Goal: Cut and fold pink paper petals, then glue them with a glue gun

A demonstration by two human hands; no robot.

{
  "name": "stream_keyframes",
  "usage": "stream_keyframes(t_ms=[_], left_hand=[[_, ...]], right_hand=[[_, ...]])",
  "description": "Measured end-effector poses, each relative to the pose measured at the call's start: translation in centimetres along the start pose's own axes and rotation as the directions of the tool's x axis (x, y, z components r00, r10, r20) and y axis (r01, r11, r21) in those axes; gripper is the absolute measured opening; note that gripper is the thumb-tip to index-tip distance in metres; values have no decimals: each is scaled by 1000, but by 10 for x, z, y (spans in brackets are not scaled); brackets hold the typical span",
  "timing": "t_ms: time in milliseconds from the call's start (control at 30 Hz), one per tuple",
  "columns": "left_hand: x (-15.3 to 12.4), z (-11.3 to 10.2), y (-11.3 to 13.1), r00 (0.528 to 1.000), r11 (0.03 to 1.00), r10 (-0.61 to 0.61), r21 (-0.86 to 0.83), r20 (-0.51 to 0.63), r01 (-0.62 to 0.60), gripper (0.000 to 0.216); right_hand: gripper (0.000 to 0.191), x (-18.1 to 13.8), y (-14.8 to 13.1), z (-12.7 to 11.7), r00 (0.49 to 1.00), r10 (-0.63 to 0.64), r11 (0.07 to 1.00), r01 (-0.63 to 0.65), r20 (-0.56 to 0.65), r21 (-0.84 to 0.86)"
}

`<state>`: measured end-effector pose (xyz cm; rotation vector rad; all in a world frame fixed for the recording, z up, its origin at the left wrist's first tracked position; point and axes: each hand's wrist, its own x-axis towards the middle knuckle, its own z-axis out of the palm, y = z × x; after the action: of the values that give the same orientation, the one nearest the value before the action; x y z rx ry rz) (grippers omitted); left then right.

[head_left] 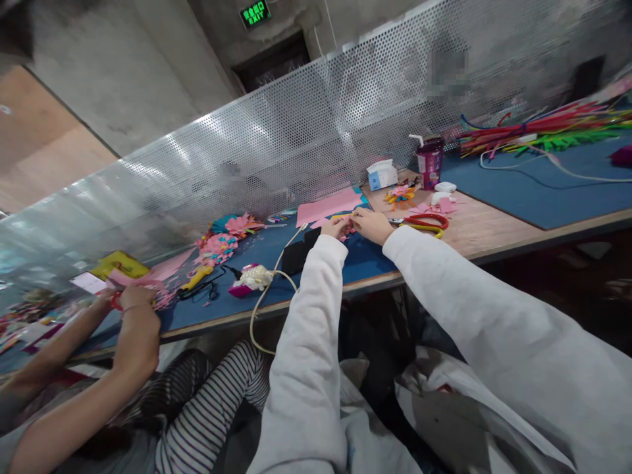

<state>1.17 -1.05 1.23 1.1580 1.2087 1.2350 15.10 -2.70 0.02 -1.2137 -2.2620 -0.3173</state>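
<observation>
My left hand and my right hand meet over the blue mat, fingers pinched together on a small piece of pink paper. Its exact shape is mostly hidden by the fingers. Behind them lie pink paper sheets. Right beside my right hand are scissors with red and yellow handles. A little farther back sits an orange and pink paper flower, and pink paper scraps lie near it.
A purple cup with a straw and a tissue pack stand at the back. Left are a power strip, a yellow glue gun and paper flowers. A co-worker's hands hold red-handled scissors. A perforated metal screen borders the table.
</observation>
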Motion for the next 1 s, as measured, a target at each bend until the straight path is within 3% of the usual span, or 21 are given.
stream_keyframes(t_ms=[100, 233, 433, 800, 1000], left_hand=[[0, 0, -1, 1000, 1000, 14, 10, 9, -14, 17], [2, -1, -4, 997, 997, 54, 44, 51, -57, 10], [8, -3, -11, 994, 993, 77, 78, 79, -83, 15], [4, -1, -8, 993, 995, 86, 37, 83, -90, 18], [8, -4, -12, 988, 991, 111, 67, 106, -118, 24]], right_hand=[[30, 3, 3, 7, 996, 52, 992, -44, -67, 116], [27, 12, 11, 14, 961, 225, 911, -149, -162, 384], [26, 14, 18, 15, 951, 309, 672, -221, 4, 707], [14, 14, 19, 18, 919, 351, 387, -315, 178, 867], [15, 13, 18, 16, 927, 324, 408, -317, 188, 856]])
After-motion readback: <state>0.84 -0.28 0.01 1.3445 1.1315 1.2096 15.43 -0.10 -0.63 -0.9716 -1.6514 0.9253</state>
